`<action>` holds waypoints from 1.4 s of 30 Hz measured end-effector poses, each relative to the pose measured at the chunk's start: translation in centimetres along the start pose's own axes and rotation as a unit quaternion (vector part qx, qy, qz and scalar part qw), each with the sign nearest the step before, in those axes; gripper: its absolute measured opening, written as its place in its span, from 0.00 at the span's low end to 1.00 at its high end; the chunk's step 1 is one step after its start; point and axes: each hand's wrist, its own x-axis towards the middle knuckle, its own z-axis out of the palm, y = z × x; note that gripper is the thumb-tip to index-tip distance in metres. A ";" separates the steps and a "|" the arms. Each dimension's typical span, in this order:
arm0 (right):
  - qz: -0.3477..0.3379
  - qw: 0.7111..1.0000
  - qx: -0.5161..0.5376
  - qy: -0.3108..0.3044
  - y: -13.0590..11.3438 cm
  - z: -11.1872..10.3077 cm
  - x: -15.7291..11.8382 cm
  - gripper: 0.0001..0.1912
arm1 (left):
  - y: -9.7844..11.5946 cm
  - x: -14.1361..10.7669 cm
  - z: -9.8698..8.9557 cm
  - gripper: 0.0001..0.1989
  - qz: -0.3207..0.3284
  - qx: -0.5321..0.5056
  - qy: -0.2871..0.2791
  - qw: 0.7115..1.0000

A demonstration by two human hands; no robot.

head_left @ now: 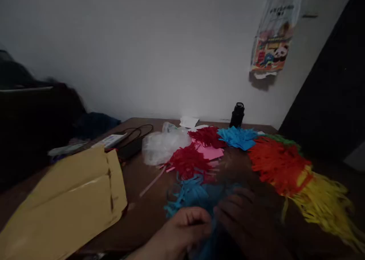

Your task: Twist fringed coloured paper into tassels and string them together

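Note:
My left hand [192, 227] is closed at the bottom middle, its thumb and fingers pinched on blue fringed paper [188, 193]. The paper's cut strips fan out on the table just beyond my fingers, and part of it hangs down between my hands. Close by on the right, my right hand [235, 210] is dark and smeared by motion. Its fingers lie against the blue paper, but their grip cannot be made out. Just past the blue strips sits a red fringed paper bunch [186, 161], with pink paper [211, 152] next to it.
A large tan padded envelope [71, 199] covers the left side. Crumpled clear plastic [164, 144] lies mid-table. Along the right run orange fringe [279, 161] and yellow fringe [327, 203]. Another blue bunch [238, 136] and a black bottle [237, 115] are at the back.

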 end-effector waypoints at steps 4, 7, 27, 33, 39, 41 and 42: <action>0.008 1.000 -0.007 0.009 -0.2 0.5 -0.4 0.19 | -0.3 0.3 -0.3 0.10 0.009 -0.011 -0.013 1.000; 0.007 1.000 -0.007 0.010 -0.3 0.5 -0.5 0.19 | -0.6 0.7 -0.8 0.10 -0.011 -0.054 -0.017 0.998; 0.020 0.999 0.027 0.019 -0.3 1.0 -1.2 0.19 | -2.9 1.8 -0.8 0.20 -0.037 -0.147 -0.090 0.984; 0.014 1.000 0.009 0.013 -0.1 0.9 -1.6 0.21 | -2.6 2.2 -0.9 0.17 0.008 -0.128 -0.146 0.981; 0.053 0.996 0.064 0.038 -0.7 1.4 -1.3 0.13 | -3.0 1.4 -0.7 0.16 0.019 -0.093 -0.066 0.993; 0.097 0.988 0.114 0.047 -0.9 1.7 -1.1 0.10 | -3.4 1.6 -0.8 0.18 0.039 -0.087 -0.043 0.994; 0.115 0.982 0.141 0.047 -1.0 1.8 -1.1 0.10 | -3.6 1.9 -1.0 0.20 0.046 -0.085 -0.037 0.995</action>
